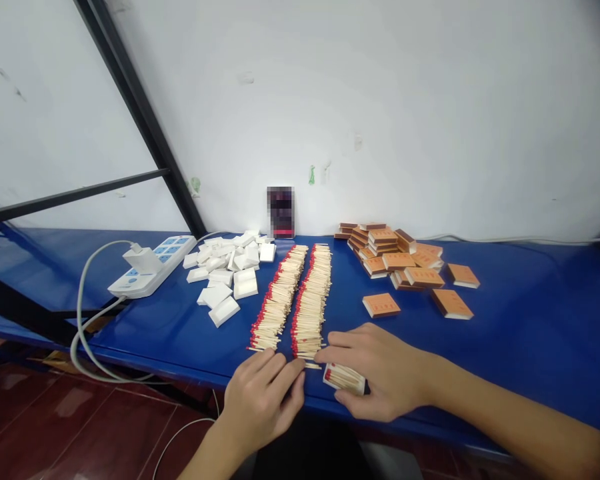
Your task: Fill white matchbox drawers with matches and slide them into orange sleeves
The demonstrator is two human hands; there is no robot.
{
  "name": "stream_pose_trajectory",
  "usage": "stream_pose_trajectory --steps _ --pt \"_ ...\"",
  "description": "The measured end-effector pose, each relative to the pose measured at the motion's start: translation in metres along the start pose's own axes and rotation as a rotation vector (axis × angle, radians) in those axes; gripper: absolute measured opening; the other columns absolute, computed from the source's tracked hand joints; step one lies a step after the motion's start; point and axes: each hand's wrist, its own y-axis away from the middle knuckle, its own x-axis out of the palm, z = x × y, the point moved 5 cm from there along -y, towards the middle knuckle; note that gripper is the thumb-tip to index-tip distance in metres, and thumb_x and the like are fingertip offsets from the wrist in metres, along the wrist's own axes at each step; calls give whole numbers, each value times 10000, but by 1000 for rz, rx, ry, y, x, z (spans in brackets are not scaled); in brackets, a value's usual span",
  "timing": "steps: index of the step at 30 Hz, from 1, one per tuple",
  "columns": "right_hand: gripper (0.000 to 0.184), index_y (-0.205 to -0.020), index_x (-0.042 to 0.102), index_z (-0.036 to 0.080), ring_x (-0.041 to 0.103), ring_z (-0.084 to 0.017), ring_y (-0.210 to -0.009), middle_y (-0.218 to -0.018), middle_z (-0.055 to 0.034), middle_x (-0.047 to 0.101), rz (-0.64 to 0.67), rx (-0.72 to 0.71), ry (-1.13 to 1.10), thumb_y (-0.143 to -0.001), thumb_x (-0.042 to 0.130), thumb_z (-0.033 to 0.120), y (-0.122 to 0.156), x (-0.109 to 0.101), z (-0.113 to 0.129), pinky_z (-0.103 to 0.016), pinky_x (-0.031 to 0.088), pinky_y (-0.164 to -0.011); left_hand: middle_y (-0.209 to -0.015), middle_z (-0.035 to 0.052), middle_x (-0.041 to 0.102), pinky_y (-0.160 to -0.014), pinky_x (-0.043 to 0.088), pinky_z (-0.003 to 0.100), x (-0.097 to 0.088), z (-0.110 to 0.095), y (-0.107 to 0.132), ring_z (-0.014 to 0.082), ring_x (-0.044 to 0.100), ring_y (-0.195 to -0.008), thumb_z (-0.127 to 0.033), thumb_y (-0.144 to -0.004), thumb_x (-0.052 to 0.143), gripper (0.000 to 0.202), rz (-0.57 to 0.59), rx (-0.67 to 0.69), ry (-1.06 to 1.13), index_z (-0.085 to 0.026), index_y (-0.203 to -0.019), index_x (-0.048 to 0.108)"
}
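Note:
Between the thumb and fingers of my right hand (375, 370) is a white matchbox tray (347, 379) partly filled with red-headed matches. Its forefinger reaches toward the near end of the right-hand row of matches (313, 300). My left hand (265, 393) is closed at that same end, thumb and forefinger drawn together. A loose match (314, 365) sticks out by its fingertips; whether they pinch it is hidden. Beside this row runs a second row of matches (280, 297), heads to the left.
White empty trays (225, 257) lie heaped at the left, near a power strip (153, 270) with a plugged-in charger and cable. Orange-brown matchbox sleeves (395, 257) are piled at the right. A phone-like object (281, 212) leans on the wall behind the blue table (520, 333).

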Motion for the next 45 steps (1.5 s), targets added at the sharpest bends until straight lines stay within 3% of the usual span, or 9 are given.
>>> stream_pose_trajectory --steps 7,12,24,32,45 --pt "354 -1152 657 210 576 -170 -724 -855 -21 617 9 32 -44 -817 597 310 2 0 -1 -283 283 -611 -787 39 672 -636 505 340 0 4 -3 213 623 -695 -159 -954 545 166 1 -125 4 -173 -1091 638" --pt "357 -1151 654 200 582 -174 -730 -855 -25 627 8 46 -38 -814 599 303 2 2 -2 -289 279 -615 -773 32 664 -633 493 330 3 4 -2 208 619 -690 -159 -954 545 142 46 -111 13 -189 -1050 644" --pt "355 -1152 657 196 582 -169 -723 -854 -18 625 11 47 -25 -823 584 305 0 0 -2 -296 287 -614 -785 28 673 -647 487 332 1 3 -2 203 606 -692 -143 -948 562 149 30 -84 26 -191 -1055 653" --pt "259 -1033 661 186 561 -161 -693 -843 -23 617 7 42 -17 -824 580 317 0 0 -1 -292 274 -597 -750 16 652 -627 477 340 1 2 -3 202 579 -667 -146 -957 559 150 40 -73 29 -198 -1048 666" --pt "376 -1181 654 203 579 -175 -729 -872 -27 634 -12 38 -29 -824 597 309 0 -1 -1 -282 312 -632 -716 20 618 -603 453 303 -3 1 -6 183 568 -650 -151 -975 540 186 50 -49 32 -193 -1081 687"
